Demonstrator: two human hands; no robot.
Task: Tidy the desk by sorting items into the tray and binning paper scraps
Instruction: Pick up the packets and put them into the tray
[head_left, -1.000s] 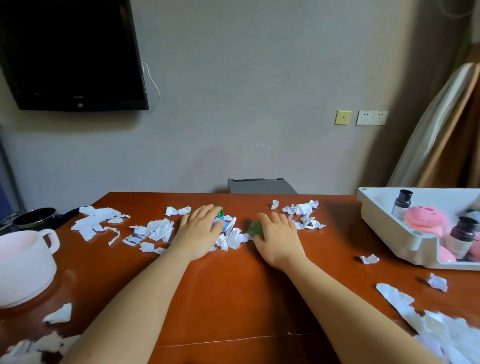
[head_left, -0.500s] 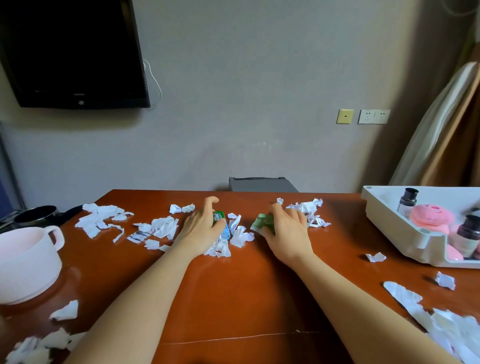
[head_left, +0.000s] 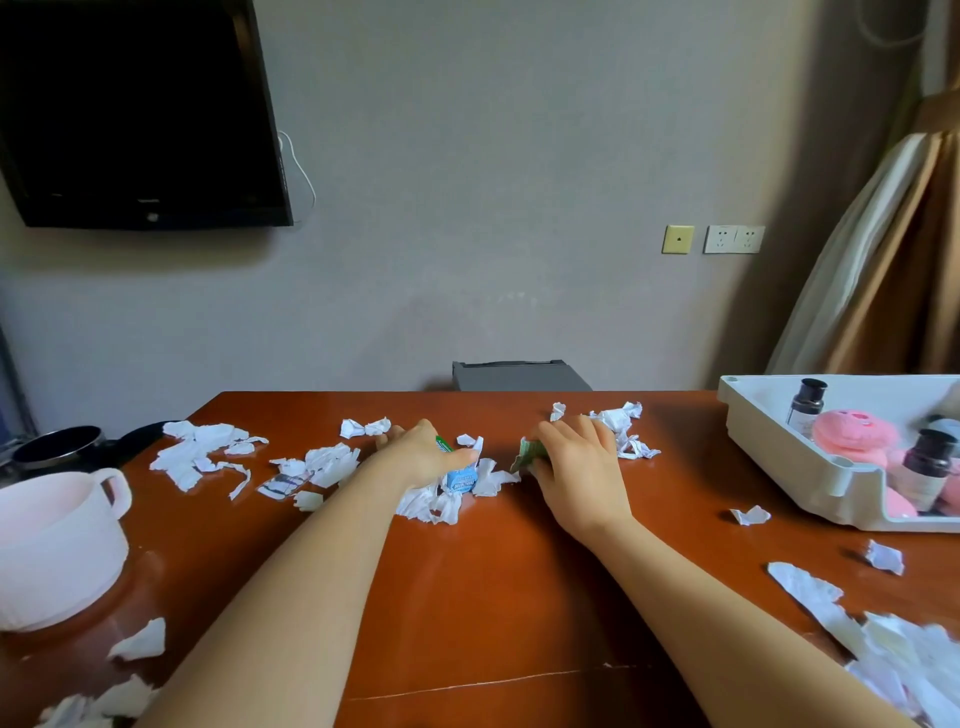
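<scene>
On the red-brown desk (head_left: 493, 582), my left hand (head_left: 423, 457) grips a small blue and white box (head_left: 461, 479) with a green top, standing among white paper scraps (head_left: 434, 506). My right hand (head_left: 576, 462) holds a small green packet (head_left: 529, 454) at its fingertips, just right of the box. More scraps (head_left: 621, 426) lie behind the right hand. At the right edge stands the white tray (head_left: 769, 457), holding dark bottles (head_left: 805, 402) and pink fluffy items (head_left: 852, 436).
Torn paper (head_left: 202, 452) is strewn across the left of the desk, and a heap (head_left: 893, 649) lies near the front right. A pale pink mug (head_left: 52, 551) stands at the left edge with a black pot (head_left: 57, 447) behind it. A grey bin top (head_left: 519, 375) shows behind the desk.
Both hands went from lying flat on the scraps to curling around items. The left hand has stood the blue box upright; the right hand has lifted the green packet's edge.
</scene>
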